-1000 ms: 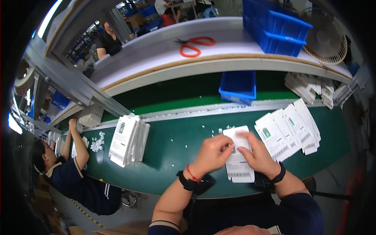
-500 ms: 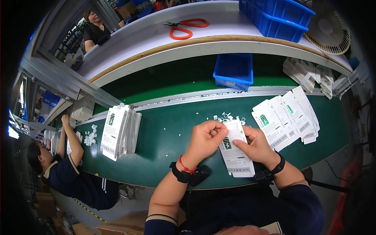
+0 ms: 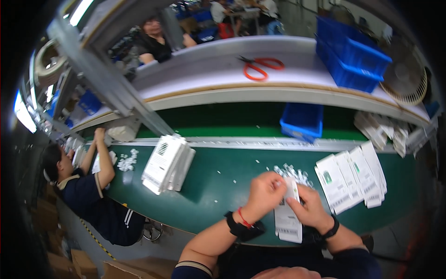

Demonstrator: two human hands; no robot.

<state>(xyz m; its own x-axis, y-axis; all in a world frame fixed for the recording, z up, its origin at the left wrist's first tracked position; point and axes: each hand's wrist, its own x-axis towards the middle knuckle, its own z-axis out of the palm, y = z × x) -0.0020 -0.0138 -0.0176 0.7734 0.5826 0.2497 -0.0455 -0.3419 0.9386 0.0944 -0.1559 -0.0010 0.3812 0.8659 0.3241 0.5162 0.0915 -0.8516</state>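
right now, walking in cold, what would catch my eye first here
Probably the two hands at the near edge of the green belt: the left hand and right hand both grip a flat white packet over a small pile of the same. Next, the orange-handled scissors lying on the pale shelf above, and the blue bins stacked at its right end.

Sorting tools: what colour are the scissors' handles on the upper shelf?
Orange-red handles on the scissors, clearest in the head view.

A green conveyor belt [image 3: 218,186] carries white package stacks [image 3: 166,163], fanned packages [image 3: 353,179] and small clear parts [image 3: 291,172]
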